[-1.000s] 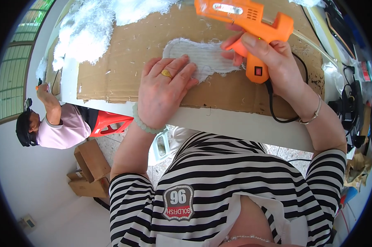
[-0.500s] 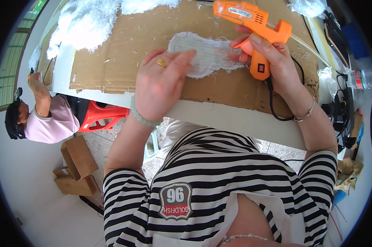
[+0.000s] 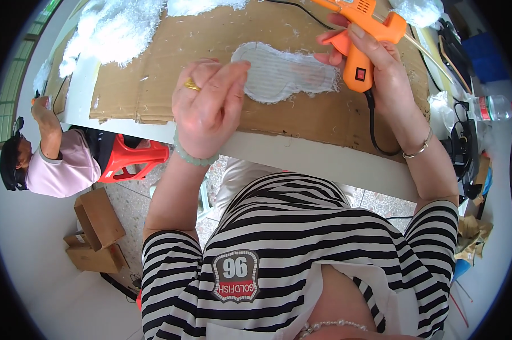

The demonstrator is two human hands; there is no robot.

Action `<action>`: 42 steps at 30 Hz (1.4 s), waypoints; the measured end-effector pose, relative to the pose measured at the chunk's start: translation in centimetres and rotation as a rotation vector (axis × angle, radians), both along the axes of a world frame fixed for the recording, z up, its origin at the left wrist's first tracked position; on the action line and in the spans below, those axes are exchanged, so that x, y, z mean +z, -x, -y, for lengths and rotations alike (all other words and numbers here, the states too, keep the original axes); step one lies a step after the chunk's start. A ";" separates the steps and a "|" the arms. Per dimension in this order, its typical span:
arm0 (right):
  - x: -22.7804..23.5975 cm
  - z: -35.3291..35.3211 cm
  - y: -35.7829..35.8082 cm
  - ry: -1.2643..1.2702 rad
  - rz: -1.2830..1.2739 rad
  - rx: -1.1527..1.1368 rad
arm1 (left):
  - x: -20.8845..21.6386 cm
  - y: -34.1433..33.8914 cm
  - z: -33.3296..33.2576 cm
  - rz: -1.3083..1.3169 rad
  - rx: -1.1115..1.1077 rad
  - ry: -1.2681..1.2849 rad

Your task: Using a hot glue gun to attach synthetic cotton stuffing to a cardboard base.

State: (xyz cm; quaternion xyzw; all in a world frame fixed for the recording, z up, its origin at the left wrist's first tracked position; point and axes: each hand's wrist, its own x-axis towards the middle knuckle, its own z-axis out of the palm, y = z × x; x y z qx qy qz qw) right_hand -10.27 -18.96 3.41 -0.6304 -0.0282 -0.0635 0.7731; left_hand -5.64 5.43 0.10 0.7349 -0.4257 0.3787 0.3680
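My right hand [image 3: 387, 71] is wrapped round the handle of an orange hot glue gun [image 3: 358, 72], its fingers by the trigger. A pale glue stick [image 3: 419, 45] juts from the gun's back, and the nozzle is cut off at the top edge. On the brown cardboard lies a white quilted fabric piece [image 3: 273, 73], long and insole-shaped, with frayed edges. My left hand [image 3: 209, 102] is raised at its left end, fingertips drawn together in a pinch. Whatever is between them, if anything, is too small to make out.
Fluffy white stuffing [image 3: 117, 31] heaps at the far left of the cardboard [image 3: 148, 96]. The glue gun's black cord [image 3: 375, 130] loops near the table's front edge. A plastic bottle [image 3: 496, 107] is at the right. On the left, another person [image 3: 63, 161] sits on a red stool [image 3: 134, 161].
My left hand has drawn back left, off the fabric piece, its fingers closing together. The glue gun in my right hand has moved up and away, uncovering more of the fabric's right end.
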 end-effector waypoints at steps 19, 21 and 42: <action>2.4 0.8 0.3 0.253 -0.070 0.126 | -0.1 0.8 0.1 -0.201 -0.138 -0.410; 2.9 1.1 1.1 0.514 -0.040 0.253 | 0.1 0.9 0.1 -0.200 -0.127 -0.407; 1.1 -0.9 0.6 0.862 -0.098 0.153 | 0.0 1.0 0.0 -0.184 -0.082 -0.414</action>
